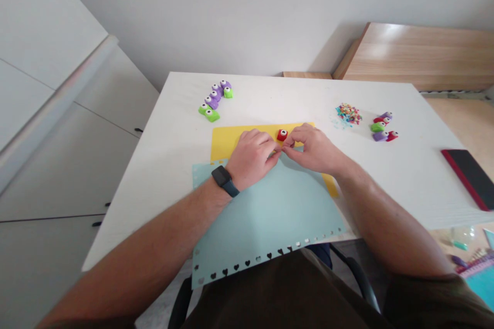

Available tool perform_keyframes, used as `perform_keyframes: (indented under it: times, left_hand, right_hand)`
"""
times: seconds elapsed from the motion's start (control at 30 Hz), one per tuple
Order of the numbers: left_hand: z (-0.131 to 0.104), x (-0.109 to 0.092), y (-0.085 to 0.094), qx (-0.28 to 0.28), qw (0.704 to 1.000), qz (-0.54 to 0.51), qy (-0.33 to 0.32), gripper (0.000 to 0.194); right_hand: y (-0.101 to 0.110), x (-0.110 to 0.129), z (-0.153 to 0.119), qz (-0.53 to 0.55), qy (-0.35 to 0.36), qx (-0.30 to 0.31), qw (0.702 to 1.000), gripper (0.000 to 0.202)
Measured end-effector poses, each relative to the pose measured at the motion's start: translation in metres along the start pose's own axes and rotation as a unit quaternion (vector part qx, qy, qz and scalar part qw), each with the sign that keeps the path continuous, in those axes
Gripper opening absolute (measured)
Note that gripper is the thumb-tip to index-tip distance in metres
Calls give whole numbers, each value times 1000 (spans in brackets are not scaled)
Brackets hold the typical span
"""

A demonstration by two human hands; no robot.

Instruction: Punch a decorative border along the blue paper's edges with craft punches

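A light blue sheet of paper (266,205) lies before me, its edges pierced with hearts and other small shapes, its near edge hanging past the table. My left hand (254,157), wearing a dark watch (223,177), pinches at the far edge of this sheet. Meeting it there, my right hand (311,146) has thumb and index finger pressed together on the same edge. Whether a tiny cutout is also between the fingertips is hidden. Just beyond them a red craft punch (282,135) rests on a yellow sheet of paper (227,141), which is partly covered by the blue one.
Purple and green craft punches (212,102) stand in a group at the back left. Toward the right are a heap of colourful paper cutouts (349,114) and more punches (381,127). A dark, red-edged flat object (471,177) lies near the right edge of the white table (154,175).
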State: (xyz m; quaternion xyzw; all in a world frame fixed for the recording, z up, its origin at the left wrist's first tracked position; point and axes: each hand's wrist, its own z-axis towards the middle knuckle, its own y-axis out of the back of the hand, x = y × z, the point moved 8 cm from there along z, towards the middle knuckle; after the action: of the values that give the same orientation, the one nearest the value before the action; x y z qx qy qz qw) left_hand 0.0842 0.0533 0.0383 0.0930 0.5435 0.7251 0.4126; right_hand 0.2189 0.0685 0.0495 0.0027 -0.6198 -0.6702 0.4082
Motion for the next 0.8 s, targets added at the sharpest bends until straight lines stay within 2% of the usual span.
perform_keyframes:
  times: [0.8]
  left_hand:
    - [2, -6, -1, 8, 1000, 17, -13, 16]
  right_hand:
    - [1, -6, 1, 15, -44, 0, 999, 21]
